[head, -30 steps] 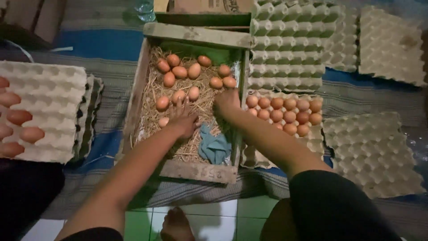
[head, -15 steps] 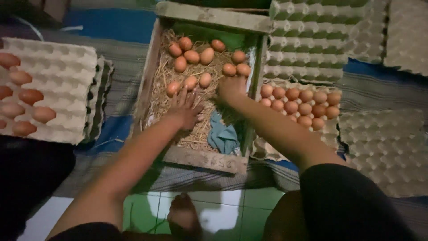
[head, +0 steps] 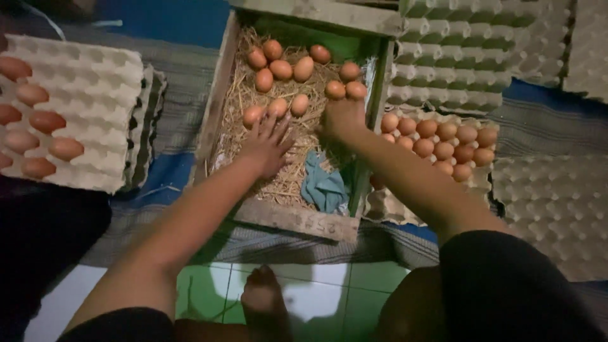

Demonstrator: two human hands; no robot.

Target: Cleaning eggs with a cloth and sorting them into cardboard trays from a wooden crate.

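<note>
A wooden crate [head: 286, 218] lined with straw holds several brown eggs [head: 282, 68] at its far end. My left hand [head: 266, 144] lies flat on the straw with fingers spread, its fingertips touching two eggs [head: 253, 115]. My right hand [head: 341, 117] reaches in along the crate's right wall, its fingers against two eggs [head: 345, 90]; whether they are gripped I cannot tell. A blue cloth [head: 323, 187] lies in the straw near the crate's front.
A grey egg tray [head: 95, 101] at the left carries several brown eggs. Another tray [head: 405, 212] right of the crate holds several eggs. Stacks of empty trays [head: 468, 60] stand at the back right and right. My foot [head: 263, 301] rests on green tiles.
Both hands have reached further into the crate toward the eggs. The camera has moved closer and tilted down.
</note>
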